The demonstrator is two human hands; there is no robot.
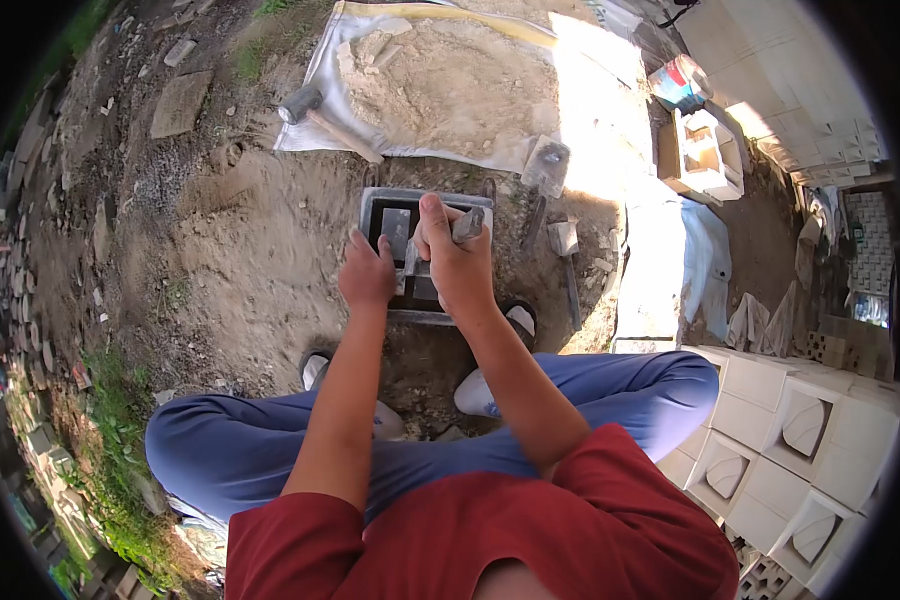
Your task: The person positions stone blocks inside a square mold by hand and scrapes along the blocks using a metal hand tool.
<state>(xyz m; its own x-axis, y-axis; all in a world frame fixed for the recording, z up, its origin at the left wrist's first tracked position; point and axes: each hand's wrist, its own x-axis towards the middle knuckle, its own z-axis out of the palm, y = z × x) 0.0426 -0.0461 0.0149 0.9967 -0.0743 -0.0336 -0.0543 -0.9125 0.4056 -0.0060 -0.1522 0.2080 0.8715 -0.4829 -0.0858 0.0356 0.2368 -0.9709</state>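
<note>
A dark rectangular mould with a grey rim (430, 317) lies on the ground between my feet. My left hand (367, 270) rests at its left side, fingers apart, beside a grey flat plate (395, 228) inside the frame. Over the right part of the mould, my right hand (456, 255) is closed around a grey tool handle (468, 224), thumb pointing up. The tool's lower part is mostly hidden under that hand.
Ahead lies a white sheet (315, 100) bearing sandy material (460, 90). A mallet (300, 104) rests at its left edge. Trowels (546, 165) (564, 238) lie on the right. Pale blocks (760, 390), a bucket (680, 82) and a box (708, 155) stand farther right.
</note>
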